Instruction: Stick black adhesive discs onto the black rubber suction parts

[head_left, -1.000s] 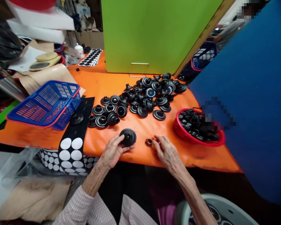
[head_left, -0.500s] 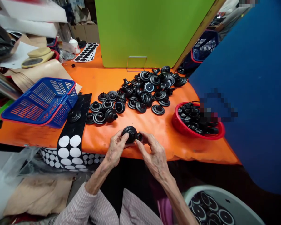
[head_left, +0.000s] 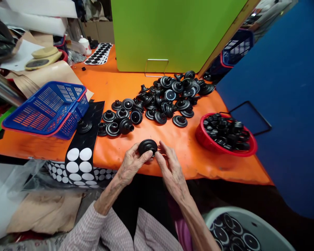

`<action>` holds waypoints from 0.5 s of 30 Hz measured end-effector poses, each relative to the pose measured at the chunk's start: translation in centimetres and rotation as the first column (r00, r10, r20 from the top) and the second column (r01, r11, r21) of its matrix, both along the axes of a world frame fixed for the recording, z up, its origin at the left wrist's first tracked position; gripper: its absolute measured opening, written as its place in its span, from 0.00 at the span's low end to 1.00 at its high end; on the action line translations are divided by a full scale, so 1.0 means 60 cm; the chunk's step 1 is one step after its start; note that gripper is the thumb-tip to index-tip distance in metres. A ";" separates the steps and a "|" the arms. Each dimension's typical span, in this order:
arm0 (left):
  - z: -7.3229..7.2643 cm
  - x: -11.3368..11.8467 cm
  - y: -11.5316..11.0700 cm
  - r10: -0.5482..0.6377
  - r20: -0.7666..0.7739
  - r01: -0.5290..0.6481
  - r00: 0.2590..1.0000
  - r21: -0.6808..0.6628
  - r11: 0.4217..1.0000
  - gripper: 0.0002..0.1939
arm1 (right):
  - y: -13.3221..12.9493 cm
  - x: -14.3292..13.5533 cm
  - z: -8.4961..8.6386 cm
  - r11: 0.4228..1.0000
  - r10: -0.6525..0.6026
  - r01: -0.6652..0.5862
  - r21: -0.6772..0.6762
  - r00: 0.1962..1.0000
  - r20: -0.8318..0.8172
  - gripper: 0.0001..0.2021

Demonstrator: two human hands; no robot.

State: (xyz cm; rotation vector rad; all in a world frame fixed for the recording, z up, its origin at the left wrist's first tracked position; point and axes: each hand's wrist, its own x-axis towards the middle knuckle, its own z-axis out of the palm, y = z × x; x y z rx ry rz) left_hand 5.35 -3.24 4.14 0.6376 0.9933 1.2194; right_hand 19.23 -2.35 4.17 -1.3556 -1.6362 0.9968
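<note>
My left hand (head_left: 133, 162) grips a black stepped disc with a short hollow stem (head_left: 148, 144), fingers at its left edge and thumb across its front. At the disc's right edge, my right hand (head_left: 171, 170) has its thumb and fingers apart. Its fingertips are close to the rim, and I cannot tell whether they touch it. Both hands are just above the front of the orange tabletop (head_left: 178, 150). Beyond them lies a heap of similar black discs (head_left: 170, 96), some stem up and others tipped over.
To the right stands a red basket (head_left: 211, 144) of small black parts. A blue basket (head_left: 42, 120) sits at left beside a black strip with white circles (head_left: 79, 165). Behind the heap rises a green board (head_left: 172, 35). A pale tub (head_left: 267, 223) with discs stands low at right.
The disc has turned in my left hand, its stem now facing down towards me instead of right. My right fingers have moved from the stem to the rim. The view has shifted slightly.
</note>
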 end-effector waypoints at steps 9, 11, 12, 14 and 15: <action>-0.002 -0.001 -0.016 0.012 -0.069 -0.006 0.998 0.092 0.996 0.21 | 0.002 -0.015 -0.018 0.985 -0.023 -0.009 -0.172 0.983 -0.183 0.18; -0.005 -0.002 -0.013 0.033 -0.095 -0.024 0.995 0.096 0.995 0.20 | 0.008 -0.016 -0.018 0.983 0.009 -0.042 -0.179 0.984 -0.180 0.18; -0.005 -0.004 -0.009 0.036 -0.098 -0.027 0.995 0.088 0.996 0.20 | 0.015 -0.016 -0.017 0.981 0.039 -0.071 -0.182 0.984 -0.175 0.18; -0.006 -0.012 0.006 0.053 -0.103 -0.046 0.993 0.065 0.997 0.22 | 0.039 -0.013 -0.012 0.974 0.110 -0.136 -0.181 0.983 -0.145 0.20; -0.008 -0.017 0.015 0.075 -0.128 -0.069 0.989 0.054 0.996 0.23 | 0.056 -0.010 -0.010 0.975 0.125 -0.144 -0.170 0.985 -0.118 0.22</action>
